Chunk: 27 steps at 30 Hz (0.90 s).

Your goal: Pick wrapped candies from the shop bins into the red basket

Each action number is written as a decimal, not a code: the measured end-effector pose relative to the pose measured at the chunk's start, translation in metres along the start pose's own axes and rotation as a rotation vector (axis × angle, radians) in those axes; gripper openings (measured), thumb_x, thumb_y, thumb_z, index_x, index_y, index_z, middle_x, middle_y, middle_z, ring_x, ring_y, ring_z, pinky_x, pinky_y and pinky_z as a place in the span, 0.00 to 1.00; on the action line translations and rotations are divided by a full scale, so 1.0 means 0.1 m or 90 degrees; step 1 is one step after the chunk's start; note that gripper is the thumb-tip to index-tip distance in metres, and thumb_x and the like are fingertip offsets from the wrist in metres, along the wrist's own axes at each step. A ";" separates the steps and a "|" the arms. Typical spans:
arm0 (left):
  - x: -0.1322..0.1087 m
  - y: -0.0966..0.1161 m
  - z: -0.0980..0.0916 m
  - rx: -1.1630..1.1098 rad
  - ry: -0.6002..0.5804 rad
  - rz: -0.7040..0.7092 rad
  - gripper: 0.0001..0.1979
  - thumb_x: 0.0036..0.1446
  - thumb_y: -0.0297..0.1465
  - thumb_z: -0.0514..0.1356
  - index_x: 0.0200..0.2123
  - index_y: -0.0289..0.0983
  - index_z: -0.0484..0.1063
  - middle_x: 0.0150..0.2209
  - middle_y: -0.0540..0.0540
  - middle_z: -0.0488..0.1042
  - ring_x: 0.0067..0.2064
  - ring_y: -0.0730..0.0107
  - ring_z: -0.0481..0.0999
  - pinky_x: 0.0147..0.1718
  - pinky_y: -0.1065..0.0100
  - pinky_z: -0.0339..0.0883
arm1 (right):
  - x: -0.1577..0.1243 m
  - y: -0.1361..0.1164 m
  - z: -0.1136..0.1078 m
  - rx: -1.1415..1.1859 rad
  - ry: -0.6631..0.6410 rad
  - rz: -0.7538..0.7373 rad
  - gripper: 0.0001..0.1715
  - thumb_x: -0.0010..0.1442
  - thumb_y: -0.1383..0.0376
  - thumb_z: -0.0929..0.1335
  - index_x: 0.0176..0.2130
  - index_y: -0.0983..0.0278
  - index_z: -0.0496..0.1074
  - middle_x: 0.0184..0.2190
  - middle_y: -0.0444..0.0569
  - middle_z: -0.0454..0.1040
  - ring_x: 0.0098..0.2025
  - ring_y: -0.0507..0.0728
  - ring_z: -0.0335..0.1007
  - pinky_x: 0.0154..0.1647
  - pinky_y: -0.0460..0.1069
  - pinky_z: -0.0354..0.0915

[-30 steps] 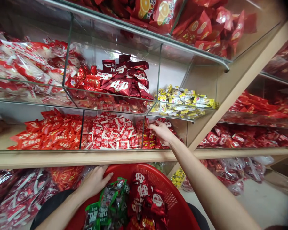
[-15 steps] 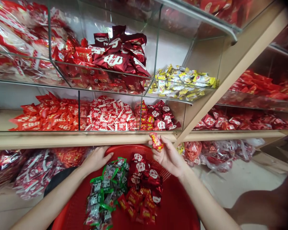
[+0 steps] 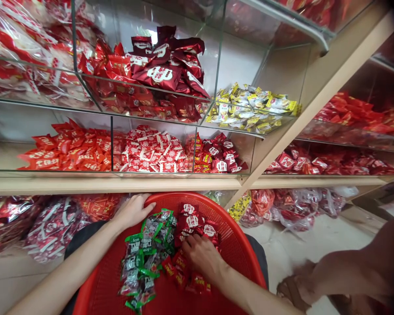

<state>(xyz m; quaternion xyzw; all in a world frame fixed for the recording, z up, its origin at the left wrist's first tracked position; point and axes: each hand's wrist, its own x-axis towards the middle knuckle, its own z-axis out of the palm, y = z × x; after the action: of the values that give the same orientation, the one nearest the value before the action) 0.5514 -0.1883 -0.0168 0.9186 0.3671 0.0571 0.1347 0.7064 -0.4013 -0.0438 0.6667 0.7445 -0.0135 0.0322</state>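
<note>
Glass-fronted display shelves (image 3: 157, 148) on a pale wooden frame (image 3: 318, 109) are stocked with wrapped sweets, the top tier being cut off by the edge of the view. Six compartments are counted in the front bay, three to a row, with clear bags at upper left, maroon packets beside them and yellow sachets (image 3: 249, 109) at upper right; red, red-and-white and dark-red packets fill the lower row. No wrapper text can be made out. Below, at left, red-and-white bags (image 3: 54, 229) are heaped and partly cut off. A red plastic basket (image 3: 239, 245) is held before the wearer, its near side lost below the view. Its rim is gripped by the left hand (image 3: 131, 211), fingers curled over it. Inside, green-and-silver sachets (image 3: 141, 258) are piled too thickly to be counted, beside dark-red packets (image 3: 191, 223) and red-and-gold packets (image 3: 179, 264). The right hand (image 3: 202, 258) is pressed palm down on the packets, fingers together and partly hidden; whether one is clamped cannot be told. At far right, a second person's bare limb (image 3: 344, 264) is seen, blurred.
</note>
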 end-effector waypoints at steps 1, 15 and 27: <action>0.00 -0.01 0.00 -0.002 0.004 -0.001 0.23 0.57 0.44 0.44 0.47 0.38 0.66 0.41 0.40 0.75 0.43 0.56 0.74 0.40 0.64 0.64 | 0.02 -0.01 0.05 -0.024 -0.003 0.002 0.07 0.58 0.71 0.62 0.38 0.66 0.68 0.34 0.53 0.71 0.36 0.59 0.67 0.31 0.51 0.62; 0.00 -0.01 0.03 -0.025 -0.008 -0.014 0.23 0.57 0.42 0.44 0.51 0.38 0.62 0.43 0.40 0.74 0.47 0.57 0.72 0.43 0.63 0.63 | 0.13 0.27 -0.85 0.077 0.098 0.039 0.15 0.58 0.54 0.64 0.39 0.63 0.65 0.35 0.48 0.70 0.34 0.57 0.70 0.28 0.48 0.62; 0.03 -0.05 0.07 -0.063 0.000 -0.021 0.21 0.57 0.41 0.46 0.50 0.39 0.64 0.46 0.40 0.73 0.50 0.58 0.70 0.46 0.63 0.62 | 1.23 1.51 -1.82 -0.123 0.051 0.139 0.17 0.54 0.72 0.64 0.45 0.62 0.69 0.45 0.54 0.65 0.46 0.57 0.64 0.40 0.47 0.59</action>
<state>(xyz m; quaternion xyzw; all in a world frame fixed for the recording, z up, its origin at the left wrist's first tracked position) 0.5517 -0.1844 -0.0248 0.9047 0.3788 0.0726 0.1811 0.8373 -0.2514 0.1327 0.7373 0.6663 0.0881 0.0678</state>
